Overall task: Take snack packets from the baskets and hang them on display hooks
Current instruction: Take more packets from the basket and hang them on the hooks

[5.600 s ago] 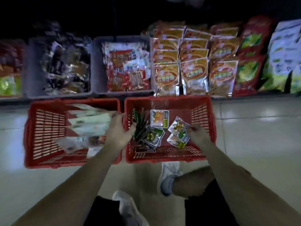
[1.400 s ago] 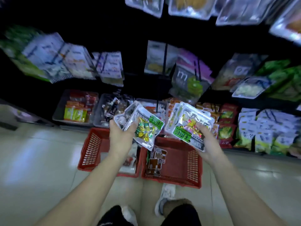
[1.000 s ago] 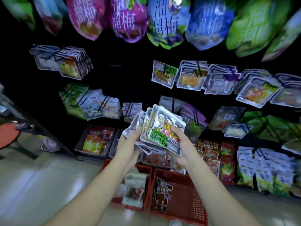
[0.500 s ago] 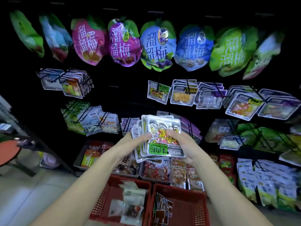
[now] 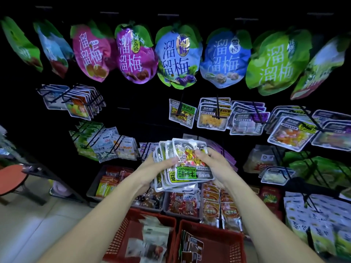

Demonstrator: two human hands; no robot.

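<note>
The snack packets (image 5: 187, 173), previously split between hands, now form one stack gripped by curled fingers (image 5: 199, 153) of left hand (image 5: 150, 168) and right hand (image 5: 214, 164) below the display hook (image 5: 180, 108), ready for hanging.

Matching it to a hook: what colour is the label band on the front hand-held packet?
Bright green, dark lettering, on the silver foil packet; head view.

Counts: 2 hands, left hand (image 5: 152, 168) and right hand (image 5: 214, 164). 2 red baskets: left basket (image 5: 117, 240), right basket (image 5: 226, 249). Top row: 8 big plum bags (image 5: 175, 57) facing out. Fanned silver packets (image 5: 190, 160): at least 5 edges visible, exact number unclear. 1 red stool (image 5: 11, 177).
</note>
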